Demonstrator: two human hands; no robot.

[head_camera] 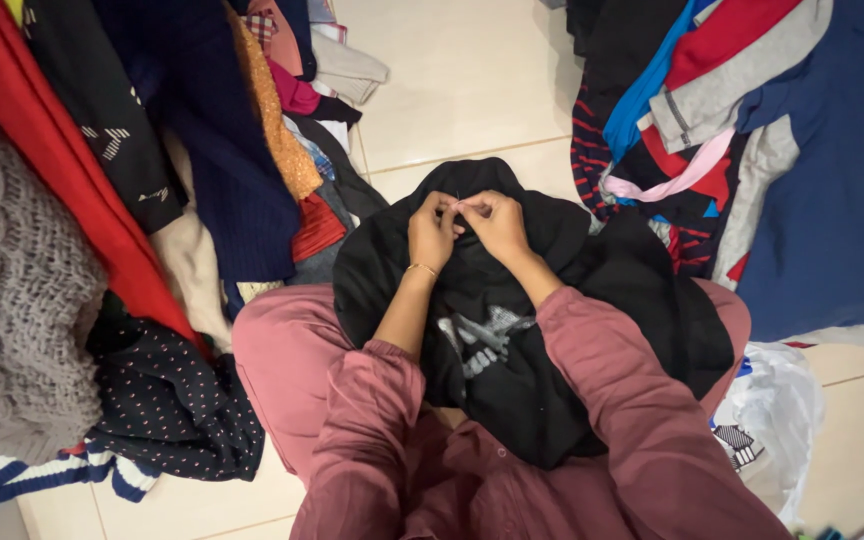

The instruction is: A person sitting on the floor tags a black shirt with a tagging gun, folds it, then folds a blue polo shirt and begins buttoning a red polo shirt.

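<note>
Seen from above, both arms in dusty-pink sleeves reach forward from the bottom of the view, elbows bent and forearms angling in toward each other over the lap. A black garment (552,330) with a pale grey print lies bunched across the crossed legs and spreads onto the floor beyond the knees. The left hand (432,232), a thin bangle on its wrist, is curled nearly closed, fingertips pinching a fold of the black cloth at its far edge. The right hand (495,222) meets it there, fingers drawn together in a tight pinch; it seems to hold something very thin, perhaps a needle or thread, but that is too small to be sure. A white plastic bag (767,415) sits beside the right knee. Further out, a pile of clothes (132,180) lies to the left and another heap (722,110) to the right on the pale tiled floor (452,80).
</note>
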